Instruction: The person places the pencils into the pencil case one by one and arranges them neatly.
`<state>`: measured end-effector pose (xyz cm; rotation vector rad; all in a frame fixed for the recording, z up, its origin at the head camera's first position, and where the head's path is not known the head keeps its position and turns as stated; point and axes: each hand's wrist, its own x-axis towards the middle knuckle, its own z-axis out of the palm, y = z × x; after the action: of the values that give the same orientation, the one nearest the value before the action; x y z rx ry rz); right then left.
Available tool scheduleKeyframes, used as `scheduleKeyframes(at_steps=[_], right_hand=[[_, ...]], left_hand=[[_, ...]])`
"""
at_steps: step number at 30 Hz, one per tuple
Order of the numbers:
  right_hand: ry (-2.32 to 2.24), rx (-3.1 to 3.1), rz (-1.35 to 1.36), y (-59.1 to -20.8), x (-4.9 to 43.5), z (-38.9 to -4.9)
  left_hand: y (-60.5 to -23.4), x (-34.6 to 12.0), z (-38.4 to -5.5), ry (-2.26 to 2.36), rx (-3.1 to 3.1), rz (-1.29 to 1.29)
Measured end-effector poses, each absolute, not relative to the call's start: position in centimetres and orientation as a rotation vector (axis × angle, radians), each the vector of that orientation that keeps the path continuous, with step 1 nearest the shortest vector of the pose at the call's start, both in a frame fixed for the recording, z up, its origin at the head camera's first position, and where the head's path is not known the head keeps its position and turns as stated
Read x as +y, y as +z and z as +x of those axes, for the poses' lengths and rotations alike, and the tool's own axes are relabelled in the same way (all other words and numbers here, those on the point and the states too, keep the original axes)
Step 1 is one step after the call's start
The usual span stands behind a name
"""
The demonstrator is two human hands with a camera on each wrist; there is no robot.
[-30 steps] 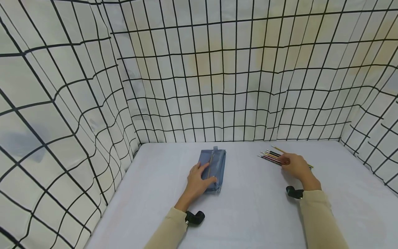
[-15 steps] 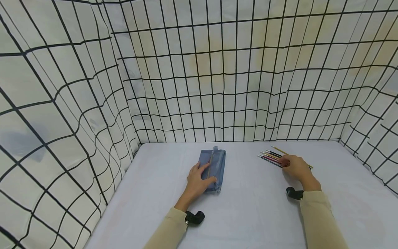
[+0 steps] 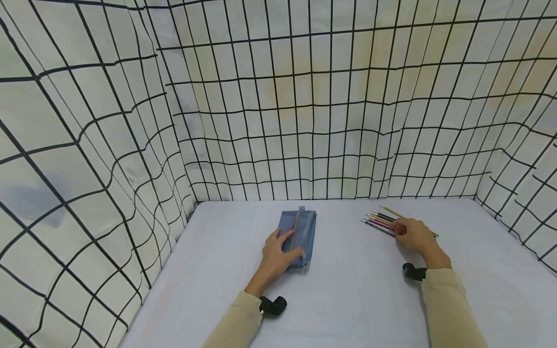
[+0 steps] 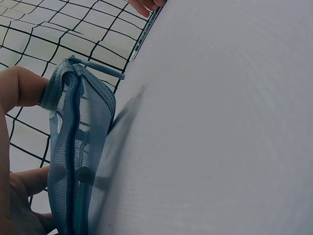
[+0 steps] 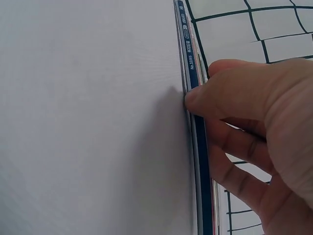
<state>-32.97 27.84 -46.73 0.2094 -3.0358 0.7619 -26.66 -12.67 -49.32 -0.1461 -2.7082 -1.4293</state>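
A blue mesh pencil case point(image 3: 308, 232) lies on the white table, its zipper running along its length. My left hand point(image 3: 274, 253) rests on it with thumb and fingers spread. Seen side-on in the left wrist view, the thumb presses near the case's upper end. To the right, several pencils point(image 3: 376, 222) lie side by side in a bunch. My right hand point(image 3: 415, 237) pinches at the bunch's near side and covers part of it. In the right wrist view the thumb presses a dark blue pencil point(image 5: 201, 166) with printed lettering, and fingers curl behind it.
A yellow pencil point(image 3: 391, 210) lies along the far side of the bunch. Behind and beside the white table point(image 3: 339, 299) stand white walls with a black grid net point(image 3: 322, 130). A black wrist device point(image 3: 273, 305) sits at the left cuff.
My left hand stays on the pencil case. The fingers of my right hand shift slightly at the pencils; the bunch keeps its place.
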Motion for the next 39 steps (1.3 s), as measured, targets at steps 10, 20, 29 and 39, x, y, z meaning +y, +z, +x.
scheduleKeyframes(at_steps=[10,20,29,39], right_hand=[[0.810,-3.005,0.273,-46.4,27.7,-32.9],[0.851,-2.983,0.317,-45.7,26.8,-32.9],[0.930,-2.973,0.291,-45.0,25.8,-32.7],[0.979,-2.937,0.331,-44.8,25.0,-32.9]], left_hand=[[-49.3,-12.7,-26.6,-1.425,-2.707,-0.149],[-49.6,-12.7,-26.6,-1.427,-2.709,-0.145],[-49.6,-12.7,-26.7,-1.432,-2.700,-0.151],[-49.5,-12.8,-26.6,-1.438,-2.698,-0.147]])
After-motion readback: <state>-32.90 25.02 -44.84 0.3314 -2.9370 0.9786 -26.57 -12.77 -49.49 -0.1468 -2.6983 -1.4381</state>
